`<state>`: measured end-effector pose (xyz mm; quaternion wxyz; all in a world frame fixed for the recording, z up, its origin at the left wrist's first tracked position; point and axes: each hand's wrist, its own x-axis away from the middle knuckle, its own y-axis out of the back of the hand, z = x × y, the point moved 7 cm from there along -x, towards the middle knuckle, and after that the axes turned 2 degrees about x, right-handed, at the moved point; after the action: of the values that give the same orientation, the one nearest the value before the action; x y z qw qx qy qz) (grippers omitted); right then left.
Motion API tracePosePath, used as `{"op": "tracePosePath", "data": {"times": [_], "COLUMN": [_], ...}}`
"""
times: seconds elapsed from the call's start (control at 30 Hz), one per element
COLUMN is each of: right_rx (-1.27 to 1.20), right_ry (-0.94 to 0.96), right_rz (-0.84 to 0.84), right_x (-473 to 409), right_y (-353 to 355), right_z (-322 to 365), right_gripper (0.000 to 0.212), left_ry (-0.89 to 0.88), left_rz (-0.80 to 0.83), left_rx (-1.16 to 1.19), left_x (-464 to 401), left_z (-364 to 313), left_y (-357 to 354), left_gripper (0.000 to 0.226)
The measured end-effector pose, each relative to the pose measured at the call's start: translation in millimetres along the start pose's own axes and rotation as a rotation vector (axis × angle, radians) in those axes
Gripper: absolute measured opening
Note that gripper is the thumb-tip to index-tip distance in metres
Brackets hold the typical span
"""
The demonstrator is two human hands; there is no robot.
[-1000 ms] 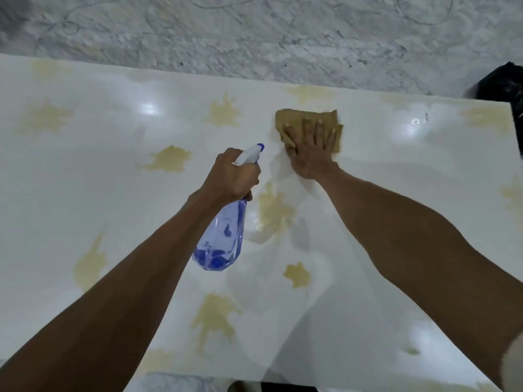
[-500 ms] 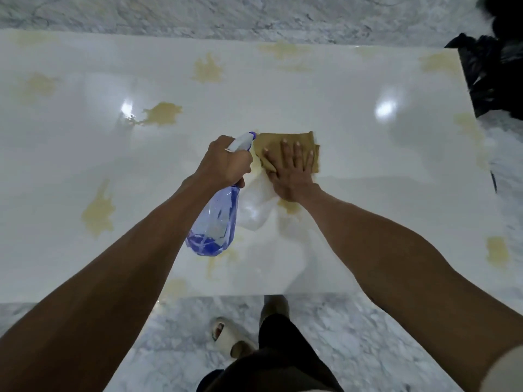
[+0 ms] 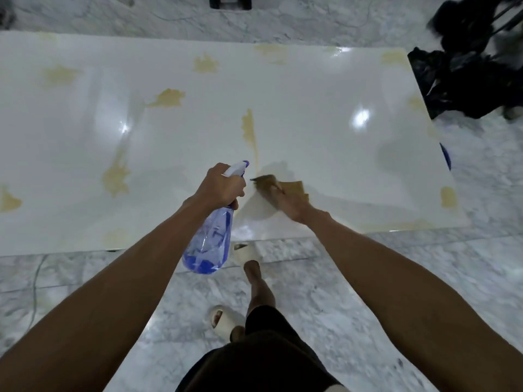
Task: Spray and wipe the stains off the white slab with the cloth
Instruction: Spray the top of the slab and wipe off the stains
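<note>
Most stains [image 3: 169, 97] remain on the white slab [image 3: 311, 89]; your right hand [image 3: 285, 203] presses the cloth [image 3: 294, 186] flat, your left hand [image 3: 222, 186] grips the spray bottle [image 3: 210, 244].

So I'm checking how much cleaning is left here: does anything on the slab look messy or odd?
Yes. The white slab is blotched with yellow-brown stains; one long stain runs toward the cloth under the right hand. The left hand holds the spray bottle. Nothing looks broken.
</note>
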<state>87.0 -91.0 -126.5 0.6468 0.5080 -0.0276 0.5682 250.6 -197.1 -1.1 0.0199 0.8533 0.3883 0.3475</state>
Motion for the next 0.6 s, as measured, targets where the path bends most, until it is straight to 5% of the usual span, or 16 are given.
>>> {"op": "tracePosePath", "data": {"times": [0.1,0.2,0.47,0.6], "right_rx": [-0.486,-0.589,0.229,0.631], "right_ry": [0.023,0.126,0.287,0.106], "right_rz": [-0.103,-0.146,-0.422,-0.281], "right_x": [-14,-42,-252,-345], "right_y": [72,132,231,191], "right_z": [23,61,199,189], "right_gripper": [0.049,0.040,0.045,0.062], "left_ry": [-0.039,-0.075,-0.122,-0.127], "left_rz": [-0.033,-0.072,-0.155,-0.184], "left_rx": [-0.005,0.038,0.082,0.061], "left_x": [-15,-40,-148,-187], "left_z": [-24,-51,-93,-87], "left_y": [15,39,96,105], "left_gripper": [0.030,0.030,0.025,0.021]}}
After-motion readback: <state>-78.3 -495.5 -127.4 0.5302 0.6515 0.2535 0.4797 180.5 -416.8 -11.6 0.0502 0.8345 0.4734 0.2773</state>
